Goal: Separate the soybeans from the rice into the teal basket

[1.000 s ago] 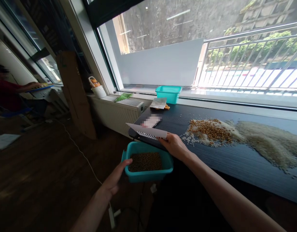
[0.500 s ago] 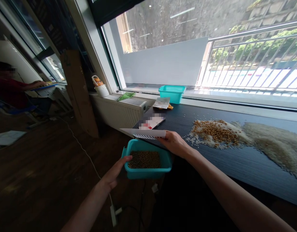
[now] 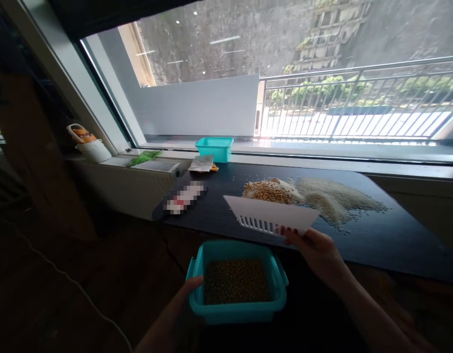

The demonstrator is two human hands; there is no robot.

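One tub point(image 3: 244, 312) of dim, probably round beans point(image 3: 237, 280) occupies the left grip point(image 3: 181, 298), one slotted sheet point(image 3: 272, 212) the right grip point(image 3: 319, 250).

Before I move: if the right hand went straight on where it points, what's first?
Likely the pale paper by the far tub, with the white slotted scraper in the right hand leading. Its height over the table is unclear, so that could come first.
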